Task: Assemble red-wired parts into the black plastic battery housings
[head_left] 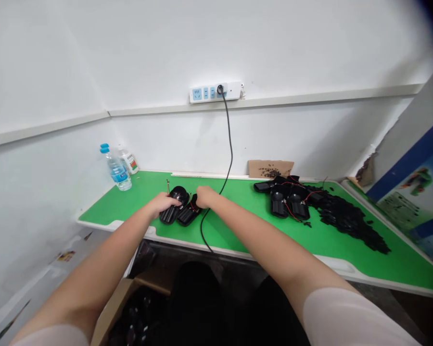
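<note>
Both my arms reach forward over the green table top (238,230). My left hand (163,202) rests on a black plastic part (176,207) with a round speaker-like end, fingers curled over it. My right hand (204,196) is closed at the right side of the same black pieces, where thin red wires show; whether it grips something small I cannot tell. A black cable (229,144) runs from the wall power strip (216,91) down past my right hand and over the table's front edge.
More black parts with red wires (286,197) lie at the middle right, beside a long pile of small black pieces (350,218). A cardboard scrap (270,168) leans on the wall. Two bottles (117,168) stand back left. An open cardboard box (119,307) sits below the table.
</note>
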A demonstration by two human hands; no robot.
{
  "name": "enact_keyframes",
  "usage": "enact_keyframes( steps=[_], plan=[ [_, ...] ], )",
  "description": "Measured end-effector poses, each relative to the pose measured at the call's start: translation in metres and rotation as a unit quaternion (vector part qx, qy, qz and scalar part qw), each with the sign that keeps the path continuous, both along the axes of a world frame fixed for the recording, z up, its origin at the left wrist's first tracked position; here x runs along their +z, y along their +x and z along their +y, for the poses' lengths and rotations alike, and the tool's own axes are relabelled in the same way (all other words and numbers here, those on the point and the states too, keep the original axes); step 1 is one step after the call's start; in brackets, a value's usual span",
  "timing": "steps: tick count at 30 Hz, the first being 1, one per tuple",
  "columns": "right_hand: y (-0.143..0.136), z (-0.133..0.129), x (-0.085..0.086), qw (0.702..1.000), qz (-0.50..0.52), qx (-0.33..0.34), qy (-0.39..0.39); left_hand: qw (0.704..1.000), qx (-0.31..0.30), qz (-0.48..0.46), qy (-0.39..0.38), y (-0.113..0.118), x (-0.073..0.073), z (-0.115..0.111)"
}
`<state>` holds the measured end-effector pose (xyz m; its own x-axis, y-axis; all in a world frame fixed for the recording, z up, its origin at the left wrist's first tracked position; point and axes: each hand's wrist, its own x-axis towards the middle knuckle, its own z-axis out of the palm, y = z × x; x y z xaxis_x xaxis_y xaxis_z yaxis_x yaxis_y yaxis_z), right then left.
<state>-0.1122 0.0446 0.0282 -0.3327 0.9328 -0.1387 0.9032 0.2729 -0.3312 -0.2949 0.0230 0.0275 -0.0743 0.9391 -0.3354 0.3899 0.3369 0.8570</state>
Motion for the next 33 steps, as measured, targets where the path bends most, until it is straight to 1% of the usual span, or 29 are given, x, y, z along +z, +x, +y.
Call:
enact_keyframes(
  steps=[3, 5, 6, 8, 9, 10, 11, 12, 13, 15, 16, 18, 19, 21, 23, 26, 28, 30, 33],
  plan=[
    [0.006, -0.004, -0.003, 1.000, -0.012, -0.019, -0.014, 0.999, 0.007, -0.050, 0.006, -0.002, 0.002, -0.006],
    [0.006, -0.013, 0.000, 1.000, -0.003, -0.015, 0.002, 0.995, 0.024, -0.099, 0.011, -0.013, 0.006, -0.018],
    [0.004, -0.019, 0.003, 1.000, 0.004, -0.006, 0.016, 0.991, 0.038, -0.125, 0.019, -0.022, 0.009, -0.027],
    [-0.007, -0.037, 0.008, 0.999, 0.018, 0.029, 0.042, 0.981, 0.075, -0.175, 0.044, -0.048, 0.012, -0.054],
    [-0.016, -0.048, 0.009, 0.997, 0.025, 0.054, 0.049, 0.974, 0.094, -0.198, 0.051, -0.063, 0.011, -0.072],
    [-0.027, -0.061, 0.010, 0.995, 0.030, 0.083, 0.051, 0.966, 0.110, -0.228, 0.054, -0.079, 0.007, -0.093],
    [-0.040, -0.074, 0.008, 0.992, 0.035, 0.114, 0.049, 0.949, 0.126, -0.284, 0.063, -0.095, -0.001, -0.117],
    [-0.054, -0.088, 0.005, 0.988, 0.038, 0.143, 0.043, 0.928, 0.137, -0.339, 0.073, -0.110, -0.011, -0.143],
    [-0.069, -0.102, -0.001, 0.984, 0.042, 0.170, 0.033, 0.906, 0.152, -0.386, 0.084, -0.123, -0.025, -0.170],
    [-0.099, -0.131, -0.019, 0.977, 0.048, 0.209, 0.005, 0.874, 0.198, -0.435, 0.085, -0.141, -0.062, -0.227],
    [-0.114, -0.145, -0.031, 0.974, 0.052, 0.221, -0.012, 0.865, 0.230, -0.443, 0.060, -0.146, -0.082, -0.255],
    [-0.140, -0.171, -0.058, 0.969, 0.061, 0.233, -0.051, 0.838, 0.332, -0.432, -0.018, -0.150, -0.124, -0.305],
    [-0.152, -0.184, -0.073, 0.967, 0.064, 0.235, -0.073, 0.829, 0.360, -0.427, -0.032, -0.149, -0.143, -0.327],
    [-0.170, -0.208, -0.102, 0.963, 0.067, 0.234, -0.118, 0.813, 0.392, -0.426, -0.052, -0.144, -0.175, -0.363],
    [-0.181, -0.228, -0.127, 0.956, 0.072, 0.234, -0.164, 0.799, 0.420, -0.426, -0.064, -0.140, -0.200, -0.389],
    [-0.183, -0.248, -0.154, 0.944, 0.104, 0.235, -0.208, 0.777, 0.464, -0.417, -0.078, -0.141, -0.226, -0.420],
    [-0.172, -0.251, -0.166, 0.943, 0.135, 0.222, -0.207, 0.763, 0.494, -0.406, -0.096, -0.146, -0.243, -0.439],
    [-0.152, -0.248, -0.174, 0.948, 0.166, 0.194, -0.190, 0.746, 0.524, -0.390, -0.127, -0.151, -0.261, -0.459],
    [-0.108, -0.242, -0.183, 0.953, 0.206, 0.135, -0.174, 0.719, 0.572, -0.359, -0.164, -0.154, -0.289, -0.483]
  ],
)
